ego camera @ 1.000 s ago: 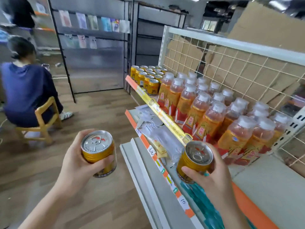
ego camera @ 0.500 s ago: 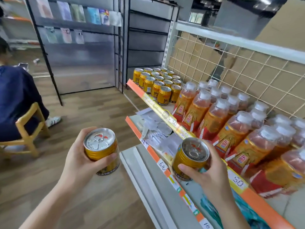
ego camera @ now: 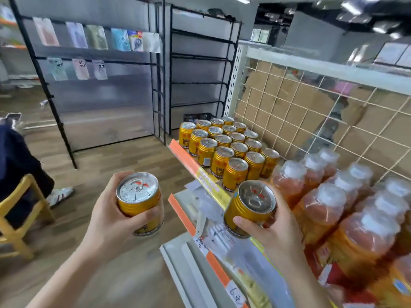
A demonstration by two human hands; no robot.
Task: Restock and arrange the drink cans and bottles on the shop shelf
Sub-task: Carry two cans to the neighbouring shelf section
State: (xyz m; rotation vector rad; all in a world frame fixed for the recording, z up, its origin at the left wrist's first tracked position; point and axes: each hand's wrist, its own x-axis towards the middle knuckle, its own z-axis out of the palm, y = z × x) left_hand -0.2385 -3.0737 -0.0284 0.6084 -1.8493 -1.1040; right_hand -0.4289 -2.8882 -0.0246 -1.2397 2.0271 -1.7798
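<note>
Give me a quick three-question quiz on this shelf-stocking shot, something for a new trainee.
1. True or false: the left hand grips a gold can and the right hand grips a second can.
2. Where do the bottles stand relative to the shelved cans? A: on the floor. B: beside them on the shelf. C: stacked on top of them.
3. What colour are the bottle caps?
Key: 1 true; 2 B; 3 white.

Left grip [ego camera: 111, 221] holding gold can [ego camera: 139, 201], right grip [ego camera: 273, 227] holding second can [ego camera: 249, 210]
</note>
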